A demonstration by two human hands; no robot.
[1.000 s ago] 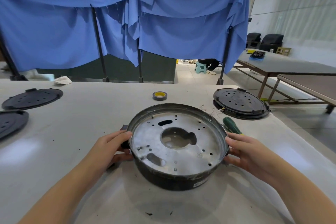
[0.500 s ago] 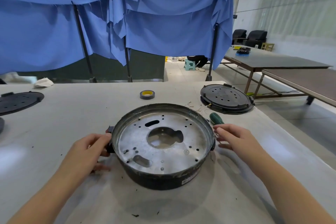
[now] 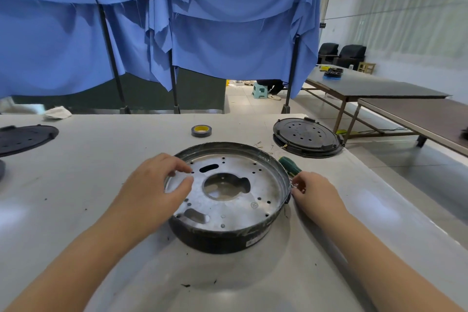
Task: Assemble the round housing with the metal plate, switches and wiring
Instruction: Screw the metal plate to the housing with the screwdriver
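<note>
Moved from rim onto perforated round metal plate – left hand, fingers loosely curled; right hand pinching something small beside black round housing – likely fasteners next.

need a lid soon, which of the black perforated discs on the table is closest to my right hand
The black disc at the table's far right, just beyond the green screwdriver handle and right hand. The others lie at the far left edge.

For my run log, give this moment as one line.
left hand over metal plate | right hand beside housing | screwdriver untouched
</note>
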